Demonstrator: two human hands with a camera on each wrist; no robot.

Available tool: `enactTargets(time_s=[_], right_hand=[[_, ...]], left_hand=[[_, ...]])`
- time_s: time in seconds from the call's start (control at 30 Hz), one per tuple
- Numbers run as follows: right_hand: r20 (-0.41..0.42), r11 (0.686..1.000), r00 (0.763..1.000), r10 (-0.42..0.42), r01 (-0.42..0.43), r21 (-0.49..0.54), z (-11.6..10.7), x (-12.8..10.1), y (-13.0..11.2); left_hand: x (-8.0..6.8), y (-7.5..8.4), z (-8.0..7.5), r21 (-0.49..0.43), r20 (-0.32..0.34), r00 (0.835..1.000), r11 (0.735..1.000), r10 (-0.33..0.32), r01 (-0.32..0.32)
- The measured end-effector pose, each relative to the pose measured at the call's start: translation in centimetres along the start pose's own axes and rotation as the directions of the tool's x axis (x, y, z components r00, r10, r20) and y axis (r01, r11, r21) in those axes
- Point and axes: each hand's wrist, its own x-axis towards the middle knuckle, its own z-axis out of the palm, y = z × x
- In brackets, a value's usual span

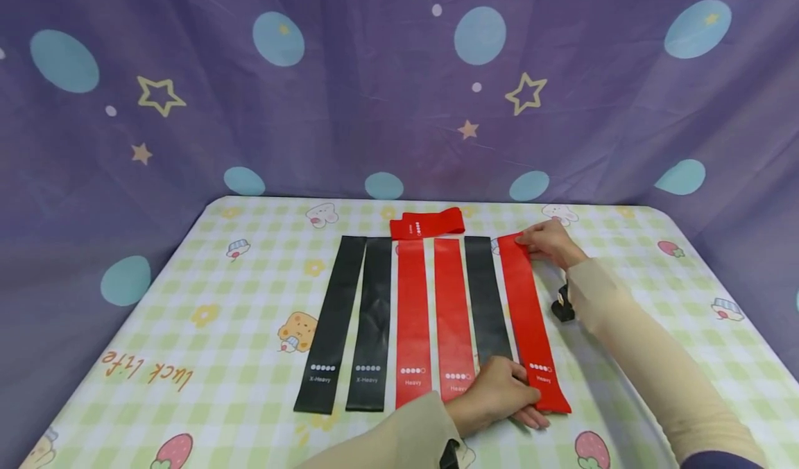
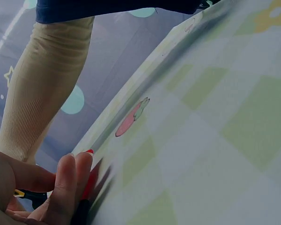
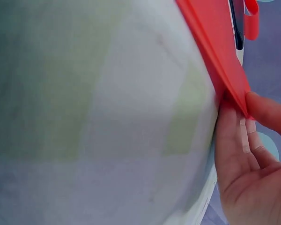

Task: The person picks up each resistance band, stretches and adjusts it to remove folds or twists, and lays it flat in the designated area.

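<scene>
Red and black resistance bands lie side by side on the table. The rightmost red resistance band (image 1: 529, 316), marked "Heavy", is spread lengthwise with its near end slightly lifted. My left hand (image 1: 496, 394) pinches that near end at its left corner, over the bottom of a black band (image 1: 487, 295). At the far end, my right hand (image 1: 549, 241) pinches the same red band's corner. In the right wrist view, the thumb and fingers of my right hand (image 3: 253, 150) grip the band's edge (image 3: 215, 51). My left hand (image 2: 51, 187) partly hides the band in its wrist view.
Further left are two red bands (image 1: 412, 316) (image 1: 452, 309) and two black "X-Heavy" bands (image 1: 372, 316) (image 1: 331, 323). A folded red band (image 1: 431, 224) lies behind the row. A checked cloth (image 1: 237, 358) covers the table, and a purple curtain (image 1: 349, 122) hangs behind it.
</scene>
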Motion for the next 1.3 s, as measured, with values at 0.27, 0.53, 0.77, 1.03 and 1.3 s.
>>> enactTargets(time_s=[0.27, 0.53, 0.77, 1.03, 1.3], right_hand=[[-0.025, 0.997, 1.0, -0.01, 0.008, -0.081, 0.0, 0.0, -0.2], [-0.035, 0.992, 0.998, -0.053, 0.049, -0.113, -0.6, 0.4, -0.3], [-0.088, 0.982, 0.994, -0.063, 0.046, -0.184, -0.3, 0.6, -0.8], [-0.085, 0.982, 0.992, -0.095, 0.079, -0.172, 0.4, 1.1, -1.9], [-0.026, 0.989, 0.989, -0.144, 0.143, -0.024, 2.2, 1.0, -2.8]], left_hand=[[0.0, 0.1, 0.2, 0.009, 0.011, 1.0, 1.0, -0.024, 0.024], [-0.3, -0.2, 0.4, -0.033, -0.029, 0.999, 0.998, 0.043, -0.044], [-0.5, -0.2, 0.1, 0.013, -0.035, 0.999, 1.0, 0.026, -0.026], [-0.5, 0.2, -1.4, 0.033, 0.057, 0.996, 0.997, 0.066, -0.068], [0.3, 1.6, -3.8, 0.04, 0.023, 0.994, 0.993, 0.107, -0.108]])
